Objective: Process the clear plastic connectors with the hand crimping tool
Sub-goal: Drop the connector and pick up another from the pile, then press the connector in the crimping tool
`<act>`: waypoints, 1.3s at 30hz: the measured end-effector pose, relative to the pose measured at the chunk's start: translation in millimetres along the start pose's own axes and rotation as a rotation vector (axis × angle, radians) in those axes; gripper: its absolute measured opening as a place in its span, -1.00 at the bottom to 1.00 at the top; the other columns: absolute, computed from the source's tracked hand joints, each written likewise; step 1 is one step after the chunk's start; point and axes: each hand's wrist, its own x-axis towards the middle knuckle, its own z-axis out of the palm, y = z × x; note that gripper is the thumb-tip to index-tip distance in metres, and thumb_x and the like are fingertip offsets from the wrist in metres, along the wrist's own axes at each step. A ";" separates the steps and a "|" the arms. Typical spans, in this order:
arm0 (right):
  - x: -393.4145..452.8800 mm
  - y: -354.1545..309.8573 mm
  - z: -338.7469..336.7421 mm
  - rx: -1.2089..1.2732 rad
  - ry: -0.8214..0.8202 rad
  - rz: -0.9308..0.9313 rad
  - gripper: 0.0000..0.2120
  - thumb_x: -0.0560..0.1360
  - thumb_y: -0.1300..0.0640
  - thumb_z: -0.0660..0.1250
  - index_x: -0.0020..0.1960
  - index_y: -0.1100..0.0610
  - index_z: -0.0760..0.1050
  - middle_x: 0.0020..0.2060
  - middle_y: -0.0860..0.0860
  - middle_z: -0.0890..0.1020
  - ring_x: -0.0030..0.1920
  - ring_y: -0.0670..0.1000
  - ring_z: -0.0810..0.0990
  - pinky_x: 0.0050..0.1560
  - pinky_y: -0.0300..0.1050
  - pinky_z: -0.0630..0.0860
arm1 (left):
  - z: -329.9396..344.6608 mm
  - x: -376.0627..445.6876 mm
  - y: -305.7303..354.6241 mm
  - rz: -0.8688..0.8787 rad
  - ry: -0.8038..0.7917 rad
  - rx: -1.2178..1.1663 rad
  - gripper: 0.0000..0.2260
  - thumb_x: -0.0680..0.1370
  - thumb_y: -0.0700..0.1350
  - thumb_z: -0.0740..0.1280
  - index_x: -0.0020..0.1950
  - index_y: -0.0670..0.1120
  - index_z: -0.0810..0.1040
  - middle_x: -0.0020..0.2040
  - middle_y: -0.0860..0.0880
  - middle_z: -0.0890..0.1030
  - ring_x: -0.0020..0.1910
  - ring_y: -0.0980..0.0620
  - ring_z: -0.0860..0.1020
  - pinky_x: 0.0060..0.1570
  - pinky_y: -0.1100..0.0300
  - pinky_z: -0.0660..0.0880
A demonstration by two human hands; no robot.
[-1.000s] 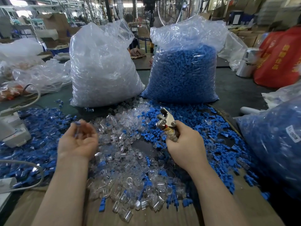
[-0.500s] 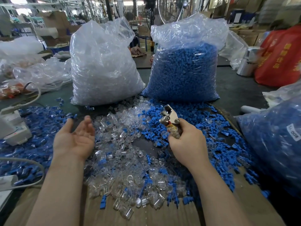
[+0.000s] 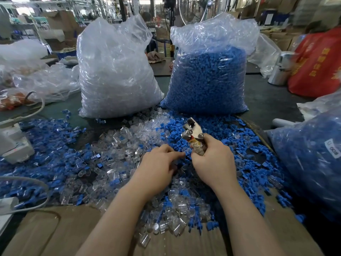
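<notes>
Head cam: the crimping tool (image 3: pixel 193 137) sits upright in the right hand (image 3: pixel 214 163), fingers wrapped round its handles, over the heap of clear connectors (image 3: pixel 118 145) and blue pieces (image 3: pixel 230 133) on the tabletop (image 3: pixel 273 102). The left hand (image 3: pixel 158 167) reaches palm-down into the pile just beside it, fingers loosely curled, can't tell if it's pinching anything. Two stuffed plastic bags behind, a clear one (image 3: pixel 114 71) and a blue one (image 3: pixel 208 76).
</notes>
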 end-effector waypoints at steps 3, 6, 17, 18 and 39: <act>-0.5 -0.1 0.4 0.002 -0.001 -0.001 -0.83 0.43 0.07 0.34 -0.24 -0.09 0.36 -0.41 -0.09 0.52 -0.36 -0.05 0.47 -0.43 -0.12 0.28 | 1.9 -1.4 -1.4 -0.040 0.043 -0.085 -0.62 0.57 -0.11 0.38 0.34 0.20 0.50 0.17 0.10 0.46 0.13 0.09 0.48 0.23 0.11 0.46; -0.5 0.5 0.2 0.000 0.001 0.007 -0.81 0.43 0.08 0.33 -0.27 -0.09 0.34 -0.43 -0.09 0.51 -0.38 -0.07 0.45 -0.44 -0.13 0.23 | 1.8 -1.8 -2.7 -0.063 0.086 -0.116 -0.84 0.53 -0.06 0.43 0.06 0.16 0.57 -0.04 0.17 0.47 -0.07 0.19 0.48 0.04 0.21 0.50; 1.1 2.3 1.3 -0.017 -0.001 0.000 -0.86 0.43 0.06 0.33 -0.23 -0.09 0.38 -0.42 -0.12 0.51 -0.38 -0.09 0.46 -0.45 -0.14 0.24 | -2.2 -1.9 -9.9 -0.222 0.136 -0.178 -0.86 0.53 -0.13 0.39 -0.02 0.12 0.67 -0.15 0.24 0.60 -0.30 0.32 0.50 -0.35 0.45 0.35; 1.3 3.0 1.6 -0.016 -0.001 0.001 -0.87 0.43 0.07 0.33 -0.23 -0.07 0.40 -0.42 -0.12 0.52 -0.38 -0.09 0.46 -0.45 -0.13 0.25 | -1.4 -2.3 -9.3 -0.198 0.136 -0.143 -0.84 0.53 -0.13 0.37 0.01 0.12 0.67 -0.07 0.18 0.60 -0.25 0.29 0.50 -0.30 0.41 0.37; 0.7 1.9 4.1 -0.004 0.013 -0.025 -0.84 0.43 0.07 0.32 -0.27 -0.06 0.37 -0.44 -0.10 0.52 -0.39 -0.07 0.47 -0.44 -0.11 0.30 | 3.1 -2.4 0.6 0.002 0.187 -0.118 -0.82 0.58 -0.15 0.27 0.13 0.08 0.48 0.02 0.13 0.53 -0.02 0.14 0.51 0.00 0.23 0.46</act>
